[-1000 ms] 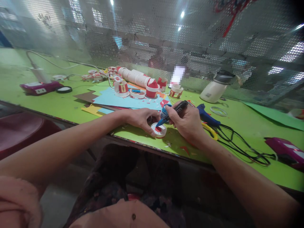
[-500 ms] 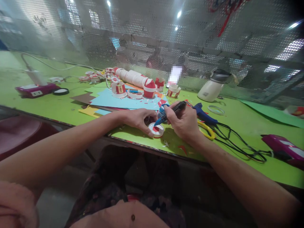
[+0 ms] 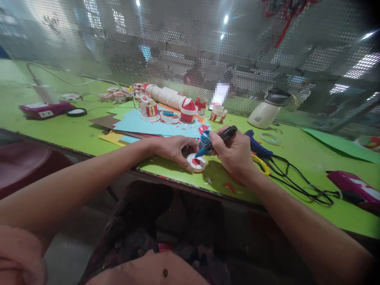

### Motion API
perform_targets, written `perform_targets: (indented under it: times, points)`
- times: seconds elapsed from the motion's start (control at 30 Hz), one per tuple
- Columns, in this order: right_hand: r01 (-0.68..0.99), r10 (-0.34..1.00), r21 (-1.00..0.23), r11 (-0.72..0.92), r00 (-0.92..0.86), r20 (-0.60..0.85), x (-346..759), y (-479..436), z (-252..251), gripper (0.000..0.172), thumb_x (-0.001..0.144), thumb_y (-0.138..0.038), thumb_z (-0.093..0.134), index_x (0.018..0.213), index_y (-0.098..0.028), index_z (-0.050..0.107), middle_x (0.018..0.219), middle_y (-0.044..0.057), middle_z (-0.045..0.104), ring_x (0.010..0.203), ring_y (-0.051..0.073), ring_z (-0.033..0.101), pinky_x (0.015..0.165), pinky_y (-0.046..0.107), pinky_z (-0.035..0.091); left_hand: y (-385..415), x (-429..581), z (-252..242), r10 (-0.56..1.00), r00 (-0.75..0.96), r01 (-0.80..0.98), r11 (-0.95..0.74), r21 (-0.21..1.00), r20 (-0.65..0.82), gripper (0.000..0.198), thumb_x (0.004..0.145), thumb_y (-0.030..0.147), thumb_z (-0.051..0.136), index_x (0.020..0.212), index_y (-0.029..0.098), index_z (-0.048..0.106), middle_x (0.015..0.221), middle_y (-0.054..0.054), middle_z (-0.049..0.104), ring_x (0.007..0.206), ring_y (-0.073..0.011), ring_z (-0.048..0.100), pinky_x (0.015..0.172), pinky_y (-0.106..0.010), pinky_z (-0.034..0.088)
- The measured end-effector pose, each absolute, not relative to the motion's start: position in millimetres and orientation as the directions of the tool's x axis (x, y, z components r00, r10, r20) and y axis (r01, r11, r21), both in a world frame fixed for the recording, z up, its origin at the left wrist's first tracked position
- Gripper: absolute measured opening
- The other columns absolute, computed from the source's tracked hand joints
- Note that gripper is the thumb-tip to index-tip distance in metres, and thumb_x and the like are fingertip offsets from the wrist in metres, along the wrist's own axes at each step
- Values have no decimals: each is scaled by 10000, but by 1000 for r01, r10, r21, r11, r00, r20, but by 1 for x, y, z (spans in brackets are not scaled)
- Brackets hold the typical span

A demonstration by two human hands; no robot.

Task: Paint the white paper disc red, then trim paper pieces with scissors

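Observation:
My left hand [image 3: 175, 150] grips a small round white paper lid [image 3: 201, 166] by its left rim, thumb in front and fingers behind. The lid has a red patch in its middle and blue dots on its upper left part. In my right hand [image 3: 236, 152] is a blue marker pen [image 3: 218, 141], held like a pencil. Its tip slants down to the lid's top, at the edge of the red patch. Close behind the pen stands a blue, partly clear thing [image 3: 204, 138] that I cannot make out.
Cut paper cups [image 3: 150, 111] and a red-topped cup [image 3: 188, 113] stand on blue paper sheets [image 3: 130, 126]. To the right lie a blue glue gun [image 3: 258, 145], yellow-handled scissors [image 3: 261, 164] and a cream flask [image 3: 264, 113]. Purple power strips [image 3: 46, 111] flank the green table [image 3: 297, 158].
The marker tip has shifted slightly to the right on the lid, and my right hand has moved a little right with it. My left hand keeps its grip. The view has shifted slightly.

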State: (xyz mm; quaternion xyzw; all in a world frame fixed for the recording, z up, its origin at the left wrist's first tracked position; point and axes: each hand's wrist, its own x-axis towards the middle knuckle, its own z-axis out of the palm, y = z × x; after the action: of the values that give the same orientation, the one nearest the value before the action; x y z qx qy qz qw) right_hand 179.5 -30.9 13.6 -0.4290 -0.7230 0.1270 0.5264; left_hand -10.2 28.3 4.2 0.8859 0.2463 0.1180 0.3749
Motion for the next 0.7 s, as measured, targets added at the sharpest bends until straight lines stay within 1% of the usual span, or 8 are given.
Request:
perform_targets:
  times: [0.13,0.27,0.43,0.7]
  points:
    - [483,761,-640,597,-88,643,179,-32,14,257,842,-354,582,663,-177,526,501,-47,464,448,82,403,447,235,337,29,-11,4,520,854,343,-607,717,31,456,600,420,772,888,169,522,821,13,488,752,-134,438,672,-254,339]
    - [490,760,-640,592,-77,645,179,-31,14,265,842,-360,582,658,-179,523,502,-47,474,450,82,408,448,232,338,30,-11,3,521,853,344,-616,709,39,455,597,416,774,898,167,540,820,12,501,738,-128,444,673,-255,340]
    - [502,763,-634,588,-83,641,179,-30,13,267,835,-360,588,651,-179,517,487,-50,462,446,83,405,445,235,326,29,-11,2,518,855,330,-599,729,38,462,603,413,778,917,168,544,837,2,529,744,-133,455,680,-258,346]
    - [479,763,-644,597,-88,641,179,-30,11,259,834,-351,586,652,-180,514,489,-50,461,438,81,403,436,235,324,29,-11,4,511,859,328,-604,727,37,457,612,406,775,914,159,538,843,1,523,753,-134,456,690,-261,354]
